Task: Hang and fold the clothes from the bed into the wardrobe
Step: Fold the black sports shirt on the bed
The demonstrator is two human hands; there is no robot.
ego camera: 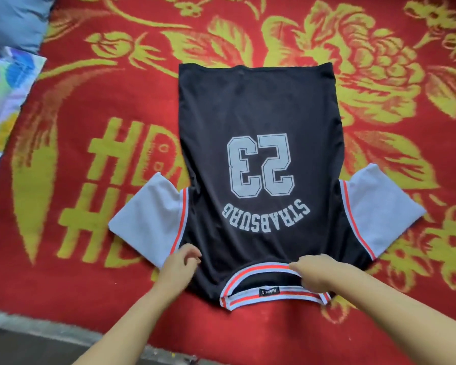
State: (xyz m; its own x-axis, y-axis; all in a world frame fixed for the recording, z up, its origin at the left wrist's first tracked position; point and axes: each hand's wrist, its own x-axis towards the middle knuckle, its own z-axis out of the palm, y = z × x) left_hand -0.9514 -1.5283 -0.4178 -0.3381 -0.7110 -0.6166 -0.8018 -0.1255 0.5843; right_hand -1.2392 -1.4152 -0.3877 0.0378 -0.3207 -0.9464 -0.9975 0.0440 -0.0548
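Observation:
A black jersey (258, 109) with grey sleeves, a grey "23" and red-striped trim lies flat and spread out on the red and yellow bed cover (95, 106), its collar toward me. My left hand (181, 263) rests at the jersey's left shoulder seam, fingers curled loosely on the cloth. Next to the right side of the striped collar, my right hand (317, 270) lies on the fabric with its fingers bent; whether either hand pinches the cloth is unclear. The wardrobe is out of view.
A blue pillow (13, 19) and a light cloth with a coloured print (3, 90) lie at the bed's far left. The bed's near edge and a grey floor strip (24, 338) run along the bottom left.

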